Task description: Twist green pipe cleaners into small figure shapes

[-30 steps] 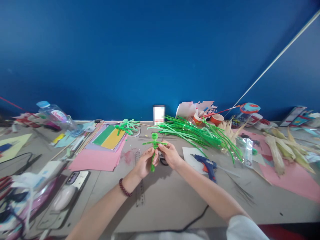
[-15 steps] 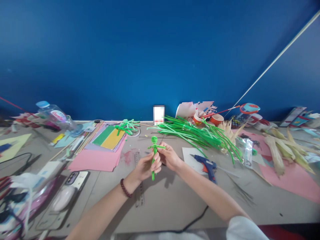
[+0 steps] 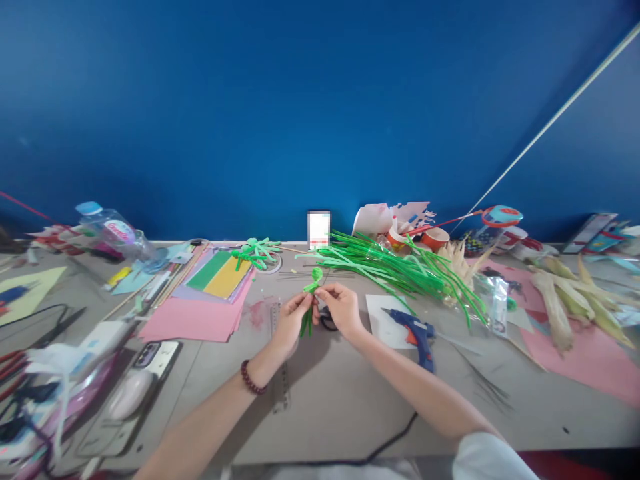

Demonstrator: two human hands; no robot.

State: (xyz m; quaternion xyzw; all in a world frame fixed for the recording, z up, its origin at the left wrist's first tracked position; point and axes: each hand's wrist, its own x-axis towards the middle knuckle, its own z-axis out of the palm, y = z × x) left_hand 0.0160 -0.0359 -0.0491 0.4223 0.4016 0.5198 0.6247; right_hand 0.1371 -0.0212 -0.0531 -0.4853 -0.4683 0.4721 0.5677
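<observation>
A small green pipe-cleaner figure (image 3: 317, 274) with a round coiled head is held above the middle of the table. My left hand (image 3: 292, 323) has its thumb and fingers closed round the figure's body, and green legs hang below them. The fingertips of my right hand (image 3: 341, 308) pinch the figure just under its head, on the right side. A dark looped object, too small to make out, shows beneath my right hand. The two hands nearly touch.
A clear ruler (image 3: 281, 387) lies beneath my left wrist. Green pipe cleaners (image 3: 380, 265) spread behind on the right, near a blue glue gun (image 3: 420, 333) on white paper. Pink sheets (image 3: 190, 321), a phone (image 3: 165, 357) and a bottle (image 3: 120, 233) are at left.
The figure has turned and tilted, and its outstretched arms no longer show clearly. My right hand has shifted slightly, with its fingers closer to the figure's neck.
</observation>
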